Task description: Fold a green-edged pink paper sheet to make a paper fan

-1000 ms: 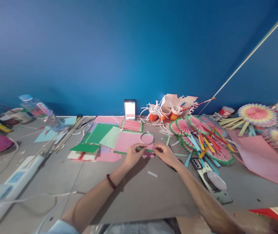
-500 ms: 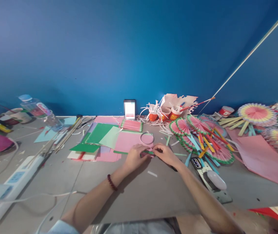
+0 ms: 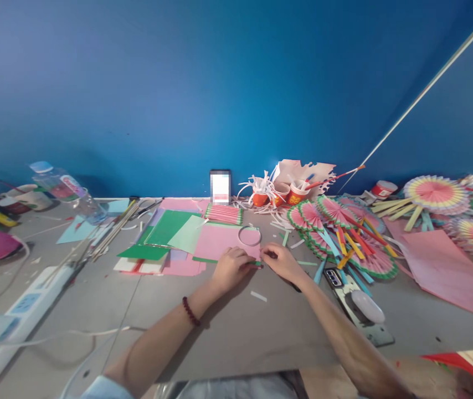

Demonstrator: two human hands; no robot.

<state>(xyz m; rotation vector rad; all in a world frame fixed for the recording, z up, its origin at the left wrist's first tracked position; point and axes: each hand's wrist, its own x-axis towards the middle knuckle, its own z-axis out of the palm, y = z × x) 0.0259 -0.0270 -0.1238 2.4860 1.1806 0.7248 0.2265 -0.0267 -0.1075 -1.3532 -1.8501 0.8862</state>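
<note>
A pink paper sheet (image 3: 226, 239) with a green strip along its near edge lies in front of me. My left hand (image 3: 233, 268) is bent over the near edge of this paper, its fingers drawn together and pressed at the edge. At the right near corner, my right hand (image 3: 280, 262) pinches the paper with thumb and forefinger. The fingertips of the two hands are close together but apart. Just beyond them, a round ring (image 3: 249, 236) lies on the pink sheet. A dark thin tool, its kind unclear, is mostly hidden under my right hand.
Behind the sheet are a pleated pink paper (image 3: 224, 214) and an upright phone (image 3: 220, 187). Green sheets (image 3: 174, 227) lie left, paper fans (image 3: 355, 233) and another phone (image 3: 359, 307) right. Paper cups (image 3: 298, 192), a bottle (image 3: 68, 188) and a power strip (image 3: 24, 310) stand around.
My left hand's thumb and fingers have closed together and flattened down onto the paper's edge. My right hand stays almost in the same spot at the corner.
</note>
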